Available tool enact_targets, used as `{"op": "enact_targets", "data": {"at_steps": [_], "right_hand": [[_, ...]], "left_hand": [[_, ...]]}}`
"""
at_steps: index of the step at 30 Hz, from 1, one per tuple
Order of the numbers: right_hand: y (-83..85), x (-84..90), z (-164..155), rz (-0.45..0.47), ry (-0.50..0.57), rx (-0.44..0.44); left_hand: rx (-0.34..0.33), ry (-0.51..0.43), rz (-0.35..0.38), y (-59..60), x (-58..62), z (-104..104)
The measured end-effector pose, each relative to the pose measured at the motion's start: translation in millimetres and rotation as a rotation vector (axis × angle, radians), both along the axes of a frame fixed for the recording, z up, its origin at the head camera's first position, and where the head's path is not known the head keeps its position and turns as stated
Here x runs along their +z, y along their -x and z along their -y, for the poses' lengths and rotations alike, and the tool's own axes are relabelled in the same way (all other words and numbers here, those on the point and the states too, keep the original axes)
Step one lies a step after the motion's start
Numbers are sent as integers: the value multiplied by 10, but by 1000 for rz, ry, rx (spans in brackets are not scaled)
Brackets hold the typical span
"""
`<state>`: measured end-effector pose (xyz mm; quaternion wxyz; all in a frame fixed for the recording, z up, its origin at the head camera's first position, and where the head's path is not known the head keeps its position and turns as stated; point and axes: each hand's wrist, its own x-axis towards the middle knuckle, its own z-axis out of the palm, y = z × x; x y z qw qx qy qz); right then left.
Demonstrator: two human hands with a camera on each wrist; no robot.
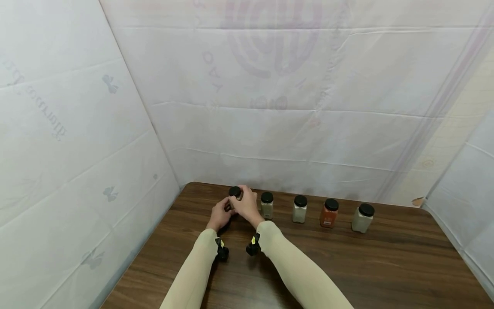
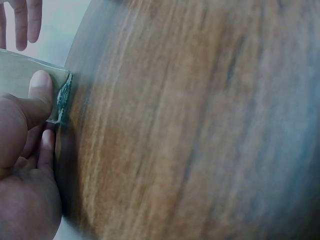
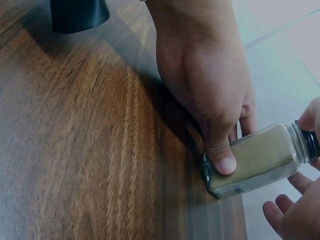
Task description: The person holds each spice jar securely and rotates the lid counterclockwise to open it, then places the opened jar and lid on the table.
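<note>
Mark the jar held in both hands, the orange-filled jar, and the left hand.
Held jar (image 3: 262,154): right wrist view, middle of its body.
Orange-filled jar (image 1: 329,216): head view, front of its body.
Left hand (image 1: 219,216): head view, back of the hand.

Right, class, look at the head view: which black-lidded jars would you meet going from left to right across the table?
Held jar → greenish jar → whitish jar → orange-red jar → pale jar at the right end.

left hand: grips jar | right hand: pinches black lid | surface: wooden tabletop
</note>
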<state>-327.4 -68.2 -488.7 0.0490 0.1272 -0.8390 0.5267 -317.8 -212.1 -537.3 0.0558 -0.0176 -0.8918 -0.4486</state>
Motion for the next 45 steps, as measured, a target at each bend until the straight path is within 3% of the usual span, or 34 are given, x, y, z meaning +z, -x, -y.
{"op": "enact_targets", "data": {"at_steps": [12,26,34,45], "right_hand": [[-43,-49,-13,4,41,-18],[-27,-34,4,29,-21,14],[-26,-83,-2,-14,49,-14],[-20,-14,13,24,-2,-3]], "left_hand": [[-7,-33,15,-39,-10,-15],[1,-5,12,-53,5,-20],[6,-27,16,-56,23,-38],[-2,-1,-4,-18,12,-7]]}}
